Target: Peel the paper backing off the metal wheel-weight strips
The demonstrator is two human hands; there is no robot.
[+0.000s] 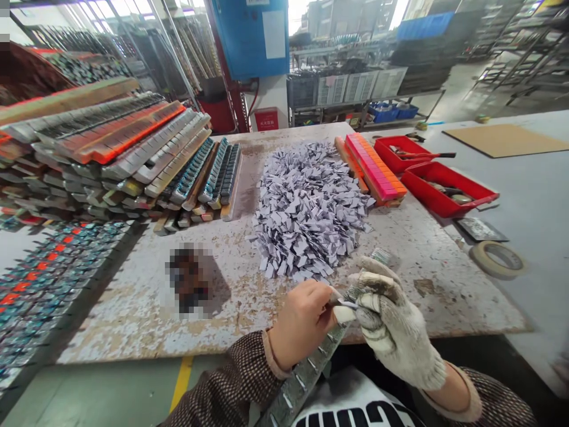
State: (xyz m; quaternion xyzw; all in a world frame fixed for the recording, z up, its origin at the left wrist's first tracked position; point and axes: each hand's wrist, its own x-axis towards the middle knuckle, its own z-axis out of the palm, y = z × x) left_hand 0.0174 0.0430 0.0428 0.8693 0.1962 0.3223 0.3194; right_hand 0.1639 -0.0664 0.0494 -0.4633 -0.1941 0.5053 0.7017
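My left hand (299, 323), bare, is closed in a pinch on a small white paper tag (347, 305) at the long metal strip (306, 373). The strip runs diagonally from my lap up past my hands to its tip near the pile. My right hand (393, 323), in a white knit glove, is wrapped round the strip's upper part. Just beyond both hands lies a big pile of white paper tags (306, 207) on the worn wooden board (133, 314).
Stacks of filled metal strips (133, 160) lie at the left. More strips sit on a low rack (48, 279). A pink-orange block of strips (376, 166), two red trays (444, 187) and a tape roll (498, 259) are at the right.
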